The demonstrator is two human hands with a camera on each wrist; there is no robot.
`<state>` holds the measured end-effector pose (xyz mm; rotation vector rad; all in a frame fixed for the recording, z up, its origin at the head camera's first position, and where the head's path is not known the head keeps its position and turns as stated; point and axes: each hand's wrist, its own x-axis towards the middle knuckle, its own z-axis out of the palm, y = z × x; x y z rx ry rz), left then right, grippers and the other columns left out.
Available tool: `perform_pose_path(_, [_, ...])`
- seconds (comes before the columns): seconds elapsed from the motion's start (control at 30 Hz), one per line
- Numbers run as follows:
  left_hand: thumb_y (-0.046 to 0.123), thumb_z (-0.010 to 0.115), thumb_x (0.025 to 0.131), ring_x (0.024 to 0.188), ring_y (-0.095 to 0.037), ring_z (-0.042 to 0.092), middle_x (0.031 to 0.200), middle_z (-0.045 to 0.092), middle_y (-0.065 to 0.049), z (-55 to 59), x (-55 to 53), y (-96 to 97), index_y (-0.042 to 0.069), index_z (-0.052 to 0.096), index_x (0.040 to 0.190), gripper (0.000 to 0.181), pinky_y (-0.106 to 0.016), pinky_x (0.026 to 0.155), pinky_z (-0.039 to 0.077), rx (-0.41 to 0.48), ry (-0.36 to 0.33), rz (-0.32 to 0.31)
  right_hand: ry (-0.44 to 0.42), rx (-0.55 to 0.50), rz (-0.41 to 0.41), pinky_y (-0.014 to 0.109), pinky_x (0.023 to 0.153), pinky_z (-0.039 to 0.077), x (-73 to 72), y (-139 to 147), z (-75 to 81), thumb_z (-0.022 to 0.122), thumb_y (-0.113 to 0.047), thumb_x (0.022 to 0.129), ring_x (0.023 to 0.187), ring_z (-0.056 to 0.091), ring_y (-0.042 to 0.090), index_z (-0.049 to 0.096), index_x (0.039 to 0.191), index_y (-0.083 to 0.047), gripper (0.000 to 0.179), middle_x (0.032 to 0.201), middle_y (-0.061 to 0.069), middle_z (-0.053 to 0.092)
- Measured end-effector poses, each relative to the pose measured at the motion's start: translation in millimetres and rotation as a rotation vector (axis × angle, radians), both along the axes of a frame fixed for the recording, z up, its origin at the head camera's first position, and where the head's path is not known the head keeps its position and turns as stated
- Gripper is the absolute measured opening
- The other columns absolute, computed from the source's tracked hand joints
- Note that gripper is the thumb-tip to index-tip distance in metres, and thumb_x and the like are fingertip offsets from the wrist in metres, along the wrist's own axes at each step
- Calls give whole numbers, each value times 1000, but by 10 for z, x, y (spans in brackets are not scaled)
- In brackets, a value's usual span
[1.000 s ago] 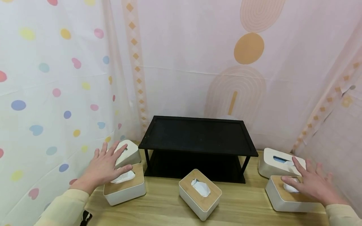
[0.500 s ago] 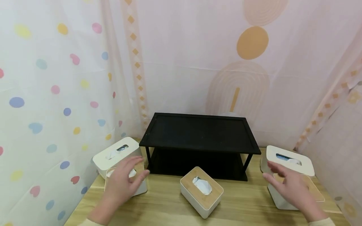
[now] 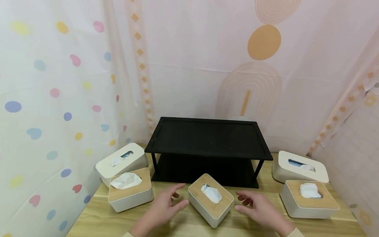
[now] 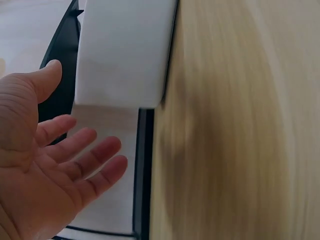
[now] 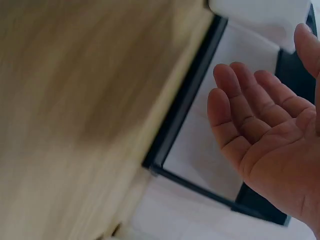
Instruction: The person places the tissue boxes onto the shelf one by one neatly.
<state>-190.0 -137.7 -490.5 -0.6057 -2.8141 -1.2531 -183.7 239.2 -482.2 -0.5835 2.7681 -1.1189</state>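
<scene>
In the head view a tissue box (image 3: 211,197) with a wood-look lid and white sides stands at an angle in the front middle, a white tissue poking from its slot. My left hand (image 3: 163,207) is just left of it, fingers relaxed and apart from the box. On its other side my right hand (image 3: 260,209) is held with thumb and fingers spread toward the box. The left wrist view shows my left palm (image 4: 55,170) beside the box's white side (image 4: 125,55). In the right wrist view my right palm (image 5: 275,130) faces the camera, fingers slightly bent.
A black two-tier rack (image 3: 207,138) stands behind. At left are a white tissue box (image 3: 118,161) and a wood-lidded one (image 3: 131,192); at right, another white tissue box (image 3: 300,166) and a wood-lidded one (image 3: 309,200). Patterned curtains (image 3: 189,85) hang close behind the wooden table (image 3: 97,220).
Both hands have moved inward from above the side tissue boxes to either side of the middle tissue box. The boxes have stayed in place; the side ones are now uncovered.
</scene>
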Motion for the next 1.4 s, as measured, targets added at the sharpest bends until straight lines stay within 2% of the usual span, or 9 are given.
perform_pose_path(0.13, [42, 74, 101, 108, -28, 70, 141, 68, -17, -38, -19, 65, 9, 55, 153, 64, -30, 80, 56, 41, -60, -38, -45, -26, -10, 23, 73, 56, -30, -90, -58, 77, -37, 100, 88, 66, 0, 69, 133, 4, 53, 111, 5, 78])
perform_pose_path(0.3, [43, 74, 101, 109, -27, 70, 150, 63, -18, -64, -7, 117, 6, 52, 155, 69, -28, 82, 57, 100, -99, -53, -65, -67, -33, 22, 70, 55, -20, -146, -99, 76, -36, 101, 84, 63, -3, 70, 129, 3, 48, 102, 1, 77])
perform_pose_path(0.57, [40, 74, 102, 111, -29, 69, 151, 61, -22, -32, 46, 138, 5, 48, 158, 71, -28, 83, 56, 142, -162, -66, -186, -171, -28, 24, 66, 54, -29, -190, -154, 74, -31, 102, 77, 69, 9, 64, 133, 9, 52, 99, 5, 78])
perform_pose_path(0.7, [41, 73, 102, 113, -29, 68, 152, 60, -21, -36, 70, 136, 7, 46, 159, 71, -28, 84, 56, 151, -195, -70, -275, -205, -67, 26, 63, 52, -50, -197, -154, 72, -35, 104, 79, 71, 19, 56, 142, 11, 61, 98, 6, 78])
perform_pose_path(0.83, [40, 74, 102, 115, -27, 68, 154, 58, -20, -37, 103, 136, 9, 45, 160, 72, -35, 88, 58, 171, -231, -67, -308, -233, -105, 28, 61, 52, -51, -224, -147, 70, -35, 105, 80, 71, 21, 49, 146, 12, 66, 97, 7, 78])
perform_pose_path(0.97, [40, 75, 101, 115, -28, 69, 155, 57, -20, -42, 130, 133, 10, 44, 161, 73, -36, 87, 59, 184, -242, -73, -336, -295, -134, 30, 65, 57, -35, -254, -149, 69, -30, 106, 84, 72, 21, 51, 137, 11, 54, 98, 10, 79])
perform_pose_path(1.1, [39, 75, 102, 108, -20, 70, 155, 58, -20, -60, 142, 128, 10, 44, 161, 73, -27, 81, 56, 192, -245, -87, -391, -321, -141, 34, 70, 60, -34, -270, -167, 66, -30, 108, 87, 73, 22, 54, 123, 5, 40, 98, 11, 78])
perform_pose_path(1.27, [38, 76, 101, 101, -11, 68, 155, 57, -21, -84, 152, 115, 10, 42, 162, 75, -22, 77, 52, 218, -283, -95, -450, -327, -134, 39, 76, 62, -29, -287, -187, 63, -34, 109, 91, 75, 22, 57, 123, 3, 39, 105, 11, 79])
perform_pose_path(1.4, [37, 76, 101, 99, -13, 65, 157, 55, -21, -109, 146, 98, 11, 39, 164, 78, -23, 76, 51, 227, -324, -97, -480, -349, -124, 38, 77, 62, -50, -275, -232, 63, -37, 109, 94, 75, 21, 57, 125, 3, 44, 108, 11, 79])
